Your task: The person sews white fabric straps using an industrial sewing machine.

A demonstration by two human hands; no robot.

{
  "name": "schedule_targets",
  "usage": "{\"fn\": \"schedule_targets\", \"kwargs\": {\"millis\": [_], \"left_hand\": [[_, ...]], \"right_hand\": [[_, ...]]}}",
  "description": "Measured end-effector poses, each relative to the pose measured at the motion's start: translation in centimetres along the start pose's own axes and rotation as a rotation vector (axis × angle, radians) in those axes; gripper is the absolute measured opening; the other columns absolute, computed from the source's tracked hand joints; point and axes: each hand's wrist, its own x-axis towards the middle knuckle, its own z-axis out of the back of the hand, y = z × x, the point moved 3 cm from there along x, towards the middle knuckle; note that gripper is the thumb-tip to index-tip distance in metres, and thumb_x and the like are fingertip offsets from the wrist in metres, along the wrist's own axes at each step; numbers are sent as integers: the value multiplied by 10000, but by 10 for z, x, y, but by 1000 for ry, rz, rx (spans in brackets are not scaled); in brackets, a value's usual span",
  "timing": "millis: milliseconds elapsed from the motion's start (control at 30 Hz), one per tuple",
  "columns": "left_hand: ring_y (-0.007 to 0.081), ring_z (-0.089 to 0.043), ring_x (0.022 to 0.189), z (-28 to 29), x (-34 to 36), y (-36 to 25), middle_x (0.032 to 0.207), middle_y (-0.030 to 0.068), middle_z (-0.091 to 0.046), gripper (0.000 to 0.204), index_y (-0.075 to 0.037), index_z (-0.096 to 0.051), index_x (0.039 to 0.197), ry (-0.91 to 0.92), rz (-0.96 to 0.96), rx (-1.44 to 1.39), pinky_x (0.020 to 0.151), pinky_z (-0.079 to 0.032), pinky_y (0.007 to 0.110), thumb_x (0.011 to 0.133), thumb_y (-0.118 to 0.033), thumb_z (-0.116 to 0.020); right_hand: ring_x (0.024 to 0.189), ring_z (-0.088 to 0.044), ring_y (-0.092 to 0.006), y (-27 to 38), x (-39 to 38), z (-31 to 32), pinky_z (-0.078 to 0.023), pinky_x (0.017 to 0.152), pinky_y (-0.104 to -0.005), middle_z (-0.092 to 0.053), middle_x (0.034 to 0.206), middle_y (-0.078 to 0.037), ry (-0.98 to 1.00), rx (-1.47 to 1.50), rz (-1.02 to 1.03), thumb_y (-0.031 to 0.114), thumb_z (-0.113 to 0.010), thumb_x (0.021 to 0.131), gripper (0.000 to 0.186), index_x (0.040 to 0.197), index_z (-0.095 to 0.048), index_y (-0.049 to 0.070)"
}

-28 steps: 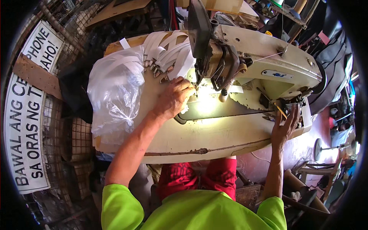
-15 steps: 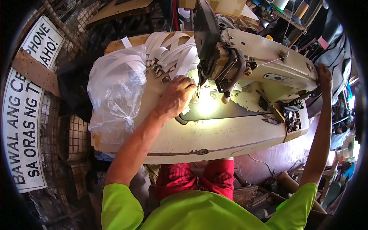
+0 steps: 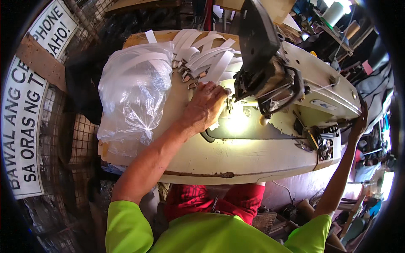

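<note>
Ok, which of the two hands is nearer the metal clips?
The left hand, just below the metal clips in the picture, by the needle end of the sewing machine; the right hand is at the machine's opposite end.

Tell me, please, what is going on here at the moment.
A person's left hand is near the needle end of the sewing machine; whether it holds anything is unclear. The right hand is at the machine's right end. White straps with metal clips lie beyond the left hand, beside a plastic bag.
</note>
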Motion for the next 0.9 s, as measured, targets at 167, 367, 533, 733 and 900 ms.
{"fn": "schedule_targets", "kwargs": {"millis": [167,367,533,733,900], "left_hand": [[280,-499,1076,18,13,-10,1084,107,-583,313,-47,-590,1111,69,-1,46,996,-334,462,814,-148,-581],[226,-526,977,36,20,8,922,36,-569,237,-109,-657,924,-63,135,244,938,-350,447,692,-83,-699],[233,-516,977,51,11,25,895,41,-582,178,-99,-679,894,-45,262,235,948,-338,427,718,-102,-708],[256,-507,995,46,12,23,891,73,-594,128,-83,-687,864,75,337,277,959,-343,428,750,-141,-678],[292,-498,1022,41,5,16,975,92,-569,161,-73,-675,876,-15,285,279,943,-359,462,740,-157,-691]], "right_hand": [[1107,-568,-208,-47,104,4,-429,967,-311,-602,1242,-150,659,-111,-152,252,-536,928,441,1270,-567,-26],[734,-585,-202,-64,130,-35,-469,679,-331,-664,928,-187,636,-139,31,185,-623,780,458,1161,-599,-67],[899,-626,-206,-44,113,-28,-485,796,-318,-668,1069,-155,791,-408,121,196,-632,812,426,1177,-612,-23],[1068,-623,-171,32,-5,-10,-466,915,-292,-667,1201,-70,-214,64,-290,421,-568,945,412,1214,-665,124],[1096,-587,-252,46,-4,22,-441,944,-354,-662,1150,-120,-128,-299,-74,370,-524,973,408,1281,-606,117]]}}
